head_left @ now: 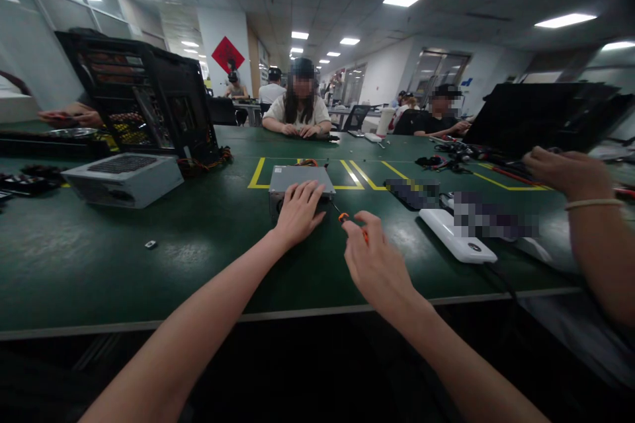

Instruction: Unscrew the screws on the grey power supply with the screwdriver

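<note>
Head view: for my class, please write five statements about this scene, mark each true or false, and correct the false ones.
1. The left hand rests on a grey, box-shaped metal unit. True.
2. The right hand holds a white cup. False: it holds an orange-handled screwdriver.
3. A glossy white, oblong plastic device lies to the right of the right hand. True.
4. The tabletop is plain white. False: the smooth tabletop is green, with yellow lines.
5. A black, open-framed computer case stands left of the grey unit. True.
</note>
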{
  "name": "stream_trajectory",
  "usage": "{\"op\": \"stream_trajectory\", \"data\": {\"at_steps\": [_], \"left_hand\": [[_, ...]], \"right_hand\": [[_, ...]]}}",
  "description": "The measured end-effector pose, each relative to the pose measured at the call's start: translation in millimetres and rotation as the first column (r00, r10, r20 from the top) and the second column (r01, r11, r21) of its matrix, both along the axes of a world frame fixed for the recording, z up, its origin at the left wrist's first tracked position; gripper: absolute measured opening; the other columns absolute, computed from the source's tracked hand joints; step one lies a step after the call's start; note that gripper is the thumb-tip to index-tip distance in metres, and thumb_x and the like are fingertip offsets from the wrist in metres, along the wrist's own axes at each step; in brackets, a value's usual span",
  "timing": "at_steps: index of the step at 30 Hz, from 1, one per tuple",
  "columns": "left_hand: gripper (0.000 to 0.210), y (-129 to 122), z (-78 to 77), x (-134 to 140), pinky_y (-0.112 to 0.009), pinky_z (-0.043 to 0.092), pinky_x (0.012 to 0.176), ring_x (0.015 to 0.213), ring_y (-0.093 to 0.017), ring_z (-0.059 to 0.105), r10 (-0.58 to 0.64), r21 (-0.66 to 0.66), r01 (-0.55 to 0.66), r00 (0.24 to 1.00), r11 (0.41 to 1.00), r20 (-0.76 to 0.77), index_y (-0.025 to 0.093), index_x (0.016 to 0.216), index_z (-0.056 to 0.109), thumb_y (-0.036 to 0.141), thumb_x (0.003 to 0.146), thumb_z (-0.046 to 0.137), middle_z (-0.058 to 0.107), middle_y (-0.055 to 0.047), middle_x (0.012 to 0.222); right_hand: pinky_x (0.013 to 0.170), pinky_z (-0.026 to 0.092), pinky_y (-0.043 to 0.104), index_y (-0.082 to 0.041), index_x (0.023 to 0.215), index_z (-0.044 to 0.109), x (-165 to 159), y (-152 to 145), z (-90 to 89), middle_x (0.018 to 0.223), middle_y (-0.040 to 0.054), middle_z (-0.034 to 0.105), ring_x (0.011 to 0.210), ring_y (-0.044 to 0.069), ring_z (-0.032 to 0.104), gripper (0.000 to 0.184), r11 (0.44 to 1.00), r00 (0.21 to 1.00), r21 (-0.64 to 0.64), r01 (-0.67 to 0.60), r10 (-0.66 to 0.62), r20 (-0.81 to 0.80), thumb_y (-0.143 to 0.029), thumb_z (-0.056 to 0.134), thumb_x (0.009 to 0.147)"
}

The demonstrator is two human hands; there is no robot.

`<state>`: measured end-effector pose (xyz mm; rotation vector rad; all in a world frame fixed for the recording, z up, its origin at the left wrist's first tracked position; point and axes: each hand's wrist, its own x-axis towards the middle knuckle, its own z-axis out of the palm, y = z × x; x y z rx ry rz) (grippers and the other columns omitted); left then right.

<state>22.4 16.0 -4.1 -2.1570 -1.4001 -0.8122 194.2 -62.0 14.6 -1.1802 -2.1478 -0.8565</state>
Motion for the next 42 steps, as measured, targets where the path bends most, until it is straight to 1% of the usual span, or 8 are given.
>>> {"op": "stream_trajectory", "data": {"at_steps": [6, 11, 18, 23, 26, 30, 35, 42], "left_hand": [[0.04, 9, -5.6, 2, -0.04, 0.03, 0.093, 0.112, -0.025, 0.042, 0.056, -0.021, -0.055, 0.996, 0.998, 0.068, 0.023, 0.119, 0.045, 0.027, 0.08, 0.054, 0.05, -0.006, 0.122], [0.04, 7, -3.9, 1, -0.04, 0.03, 0.091, 0.111, -0.025, 0.042, 0.067, -0.039, -0.063, 0.993, 0.997, 0.093, 0.023, 0.118, 0.047, 0.027, 0.079, 0.056, 0.051, -0.006, 0.121], [0.042, 5, -4.7, -7, -0.04, 0.03, 0.09, 0.112, -0.025, 0.042, 0.089, -0.054, -0.083, 0.989, 0.995, 0.114, 0.024, 0.118, 0.046, 0.027, 0.077, 0.058, 0.051, -0.005, 0.121], [0.044, 4, -5.1, -14, -0.04, 0.029, 0.091, 0.111, -0.025, 0.042, 0.102, -0.053, -0.097, 0.989, 0.994, 0.109, 0.024, 0.118, 0.046, 0.027, 0.077, 0.058, 0.051, -0.005, 0.121], [0.044, 4, -5.6, -14, -0.04, 0.029, 0.092, 0.111, -0.025, 0.042, 0.091, -0.04, -0.087, 0.989, 0.995, 0.116, 0.024, 0.118, 0.046, 0.029, 0.076, 0.058, 0.051, -0.006, 0.121], [0.04, 3, -5.3, -11, -0.04, 0.029, 0.092, 0.111, -0.024, 0.042, 0.086, -0.033, -0.082, 0.986, 0.996, 0.144, 0.023, 0.117, 0.047, 0.034, 0.079, 0.055, 0.052, -0.006, 0.12], [0.034, 3, -4.1, -9, -0.039, 0.028, 0.093, 0.108, -0.023, 0.043, 0.091, -0.026, -0.088, 0.98, 0.996, 0.175, 0.024, 0.113, 0.049, 0.031, 0.081, 0.052, 0.053, -0.005, 0.116], [0.031, 5, -2.9, -7, -0.039, 0.029, 0.09, 0.106, -0.023, 0.043, 0.121, -0.043, -0.115, 0.975, 0.992, 0.187, 0.024, 0.112, 0.05, 0.032, 0.081, 0.051, 0.053, -0.005, 0.114]], "right_hand": [[0.045, 0.03, 0.022, -0.02, 0.094, 0.054, 0, 6, -2.9, 0.073, 0.0013, 0.053, 0.053, 0.01, 0.047, 0.017, 0.991, 0.998, 0.118, 0.06, -0.057, -0.032, -0.029, 0.04, 0.088], [0.052, 0.037, 0.022, -0.016, 0.103, 0.05, -6, 1, -1.2, 0.103, 0.0121, 0.053, 0.077, 0.016, 0.053, 0.021, 0.998, 0.998, 0.02, -0.055, 0.056, -0.025, -0.019, 0.04, 0.085], [0.049, 0.029, 0.023, -0.02, 0.09, 0.052, -8, 15, -4.0, 0.07, 0.0003, 0.052, 0.055, 0.01, 0.044, 0.013, 0.963, 0.989, 0.227, -0.143, 0.149, -0.009, -0.031, 0.047, 0.085], [0.066, 0.041, 0.026, -0.014, 0.096, 0.049, -7, 23, -12.3, 0.099, 0.0134, 0.055, 0.087, 0.019, 0.052, 0.017, 0.941, 0.952, 0.188, -0.283, 0.3, -0.065, -0.023, 0.049, 0.081], [0.068, 0.042, 0.025, -0.017, 0.097, 0.047, -3, 27, -16.8, 0.097, 0.0098, 0.058, 0.088, 0.017, 0.053, 0.018, 0.908, 0.929, 0.229, -0.351, 0.368, -0.037, -0.016, 0.05, 0.08], [0.057, 0.038, 0.022, -0.019, 0.095, 0.049, 2, 29, -12.4, 0.079, 0.0032, 0.059, 0.068, 0.013, 0.052, 0.014, 0.941, 0.959, 0.252, -0.226, 0.26, -0.11, -0.025, 0.053, 0.082], [0.069, 0.043, 0.026, -0.014, 0.098, 0.048, 0, 22, -12.4, 0.103, 0.0136, 0.057, 0.092, 0.019, 0.053, 0.017, 0.957, 0.954, 0.138, -0.254, 0.271, -0.124, -0.018, 0.049, 0.082], [0.056, 0.04, 0.023, -0.015, 0.093, 0.049, -1, 23, -15.5, 0.077, 0.0048, 0.059, 0.066, 0.014, 0.053, 0.018, 0.965, 0.974, 0.197, -0.17, 0.196, -0.116, -0.03, 0.051, 0.083]]}}
